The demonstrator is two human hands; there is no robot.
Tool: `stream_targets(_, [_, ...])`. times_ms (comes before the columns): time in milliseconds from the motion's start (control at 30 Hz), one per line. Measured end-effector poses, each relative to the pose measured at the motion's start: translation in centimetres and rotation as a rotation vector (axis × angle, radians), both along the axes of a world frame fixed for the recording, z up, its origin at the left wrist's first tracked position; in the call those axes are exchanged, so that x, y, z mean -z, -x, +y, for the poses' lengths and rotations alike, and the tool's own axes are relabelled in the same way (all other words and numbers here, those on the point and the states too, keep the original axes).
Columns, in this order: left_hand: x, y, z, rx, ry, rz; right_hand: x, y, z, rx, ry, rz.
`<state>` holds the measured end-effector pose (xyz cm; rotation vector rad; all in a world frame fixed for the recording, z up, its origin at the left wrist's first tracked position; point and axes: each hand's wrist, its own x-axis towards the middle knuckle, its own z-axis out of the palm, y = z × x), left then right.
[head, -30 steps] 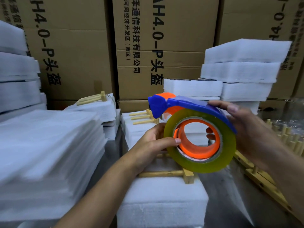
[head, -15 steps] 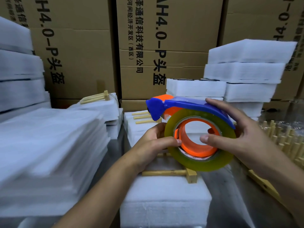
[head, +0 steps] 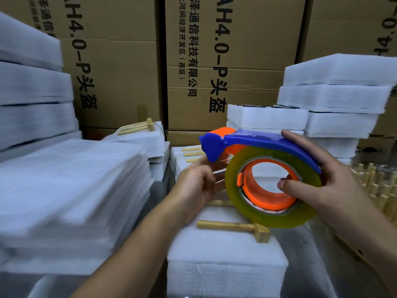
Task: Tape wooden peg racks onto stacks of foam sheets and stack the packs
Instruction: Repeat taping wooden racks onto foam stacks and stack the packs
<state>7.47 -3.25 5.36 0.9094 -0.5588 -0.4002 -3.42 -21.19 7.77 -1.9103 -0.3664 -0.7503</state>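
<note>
A wooden peg rack (head: 234, 226) lies on a stack of white foam sheets (head: 225, 261) right in front of me. Above it I hold a tape dispenser (head: 257, 138) with a blue guard, an orange core and a yellowish tape roll (head: 279, 220). My right hand (head: 335, 186) grips the dispenser, fingers over the blue guard and thumb inside the orange core. My left hand (head: 193, 188) is blurred, its fingertips at the roll's left edge just under the dispenser's blue nose. Whether they pinch the tape end is not visible.
A wide pile of loose foam sheets (head: 71, 186) lies to the left, with taller foam stacks (head: 32, 87) behind it. Foam packs with peg racks (head: 139, 138) sit at the back. More foam stacks (head: 335, 97) and loose peg racks (head: 378, 190) fill the right. Cardboard boxes (head: 247, 50) form the rear wall.
My left hand came off the side of the roll and moved up and left toward the blue nose. My right thumb shifted into the orange core.
</note>
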Motion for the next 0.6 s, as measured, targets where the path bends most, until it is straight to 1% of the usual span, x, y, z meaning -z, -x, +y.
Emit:
stream_targets(67, [-0.4, -0.2, 0.3, -0.12, 0.033, 0.094, 0.0, 0.0, -0.1, 0.002, 0.01, -0.002])
stream_targets(133, [-0.7, -0.9, 1.0, -0.157, 0.015, 0.191, 0.1, -0.1, -0.2, -0.001, -0.002, -0.02])
stream_targets(267, [-1.6, -0.7, 2.2, -0.041, -0.033, 0.268, 0.4, -0.2, -0.1, -0.019, -0.032, -0.048])
stream_targets(467, [-2.0, -0.3, 2.1, -0.082, -0.007, 0.415, 0.3, -0.1, 0.1, -0.057, -0.044, -0.051])
stream_targets(600, [-2.1, -0.2, 2.3, -0.052, -0.028, 0.455, 0.2, -0.2, 0.1, -0.074, -0.05, -0.039])
